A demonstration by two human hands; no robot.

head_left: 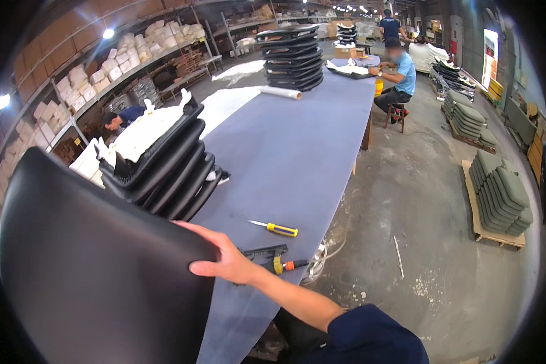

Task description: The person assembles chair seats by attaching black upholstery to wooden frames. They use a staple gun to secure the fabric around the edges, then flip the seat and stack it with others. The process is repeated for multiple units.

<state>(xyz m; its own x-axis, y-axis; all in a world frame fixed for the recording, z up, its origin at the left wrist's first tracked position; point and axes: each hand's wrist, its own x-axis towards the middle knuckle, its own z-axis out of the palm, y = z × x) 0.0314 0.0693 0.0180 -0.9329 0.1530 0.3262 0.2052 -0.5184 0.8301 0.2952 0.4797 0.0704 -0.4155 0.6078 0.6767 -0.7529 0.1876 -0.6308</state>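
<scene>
A large black padded seat cushion [103, 261] stands tilted up at the left, close in front of me. My right hand [224, 258] grips its right edge, thumb on the near face and the fingers mostly hidden behind. My left hand does not show. Under and beside my right wrist, a pneumatic staple gun [264, 259] with an orange-banded hose fitting lies on the table [291, 139]. A screwdriver [282, 229] with a yellow handle rests just beyond it. Behind the cushion leans a stack of black cushions [173, 173] with white undersides.
Farther along the table are a white roll [281, 92] and a tall stack of black cushions [293, 60]. A seated person [400, 76] works at the far right edge. Grey-green cushions [500, 191] sit on a pallet on the floor. Shelves line the left.
</scene>
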